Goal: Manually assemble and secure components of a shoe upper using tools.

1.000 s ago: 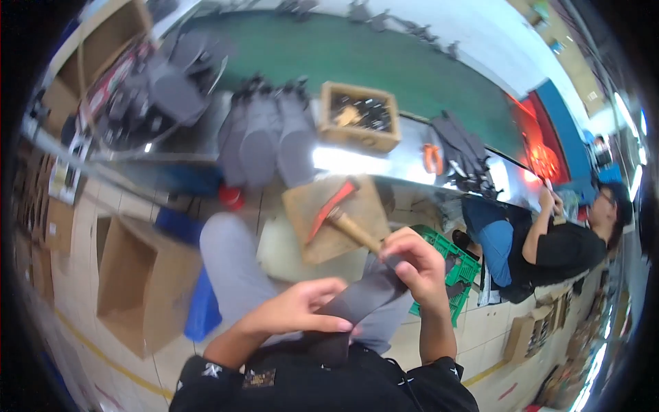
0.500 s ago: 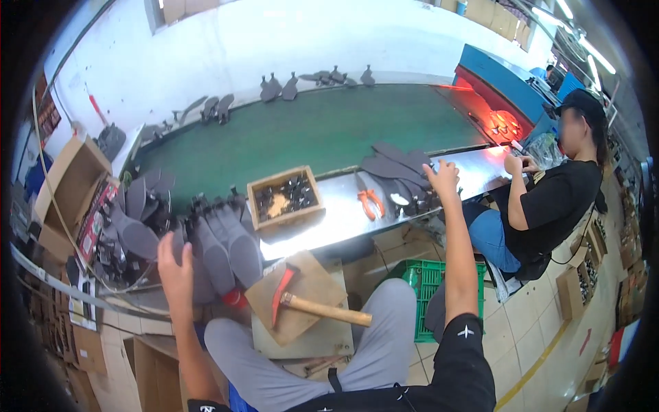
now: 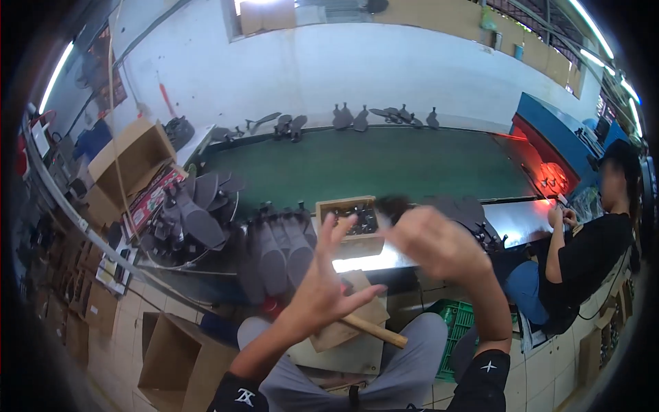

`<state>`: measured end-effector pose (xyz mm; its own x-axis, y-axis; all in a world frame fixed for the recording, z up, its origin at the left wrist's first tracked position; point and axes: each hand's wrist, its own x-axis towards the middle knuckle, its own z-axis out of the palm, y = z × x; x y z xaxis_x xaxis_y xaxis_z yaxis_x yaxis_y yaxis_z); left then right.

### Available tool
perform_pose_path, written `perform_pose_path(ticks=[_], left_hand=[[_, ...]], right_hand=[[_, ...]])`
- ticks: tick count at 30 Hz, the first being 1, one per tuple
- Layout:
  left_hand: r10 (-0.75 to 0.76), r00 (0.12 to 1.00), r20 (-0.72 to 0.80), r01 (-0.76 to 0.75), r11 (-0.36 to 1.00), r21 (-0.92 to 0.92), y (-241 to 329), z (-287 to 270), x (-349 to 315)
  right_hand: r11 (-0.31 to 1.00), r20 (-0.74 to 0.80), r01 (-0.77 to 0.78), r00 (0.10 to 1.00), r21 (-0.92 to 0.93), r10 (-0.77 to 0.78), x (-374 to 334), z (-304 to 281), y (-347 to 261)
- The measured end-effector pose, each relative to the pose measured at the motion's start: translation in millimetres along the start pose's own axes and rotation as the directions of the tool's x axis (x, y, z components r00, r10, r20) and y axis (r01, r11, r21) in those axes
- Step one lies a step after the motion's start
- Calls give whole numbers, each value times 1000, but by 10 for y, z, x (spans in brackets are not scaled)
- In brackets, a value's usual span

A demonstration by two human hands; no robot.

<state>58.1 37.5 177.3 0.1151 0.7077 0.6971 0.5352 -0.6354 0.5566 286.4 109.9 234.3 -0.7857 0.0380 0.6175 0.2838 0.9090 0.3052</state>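
My left hand [image 3: 319, 292] is raised over my lap, fingers spread and holding nothing. My right hand [image 3: 436, 244] is lifted beside it, its fingers curled and smeared by motion. A dark blurred thing [image 3: 393, 208] shows at its fingertips, too unclear to name. Just behind my hands stands a wooden box [image 3: 362, 246] of small black parts. A hammer [image 3: 374, 331] lies on a board [image 3: 329, 338] between my knees; my left hand hides its head. Grey sole-shaped pieces [image 3: 271, 254] lean in a row left of the box, and more grey pieces [image 3: 456, 209] lie beyond my right hand.
A green belt [image 3: 357, 165] runs behind the metal bench, with grey pieces along its far edge. A heaped basket [image 3: 195, 223] and cardboard box [image 3: 130, 158] stand left. On the floor are an open carton [image 3: 185, 364] and green crate [image 3: 456, 323]. A person [image 3: 594, 240] sits at right.
Both hands have come inward in front of the box, the left from the left-hand pieces, the right from the right-hand pile. A dark thing now shows at my right fingertips. The view has shifted.
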Motion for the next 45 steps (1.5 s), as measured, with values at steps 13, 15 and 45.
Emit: perform_pose_path(ticks=[13, 15, 45], left_hand=[[-454, 890, 40, 430, 806, -407, -207, -53, -924], [-441, 896, 55, 433, 837, -335, -408, 78, -910], [-505, 848, 162, 485, 613, -624, -218, 367, -283]], right_hand=[[313, 477, -947, 243, -74, 845, -1191, 1117, -2102], [262, 348, -962, 220, -80, 911, -1506, 975, -2284], [-8, 140, -515, 218, 857, 966, -713, 762, -1403]])
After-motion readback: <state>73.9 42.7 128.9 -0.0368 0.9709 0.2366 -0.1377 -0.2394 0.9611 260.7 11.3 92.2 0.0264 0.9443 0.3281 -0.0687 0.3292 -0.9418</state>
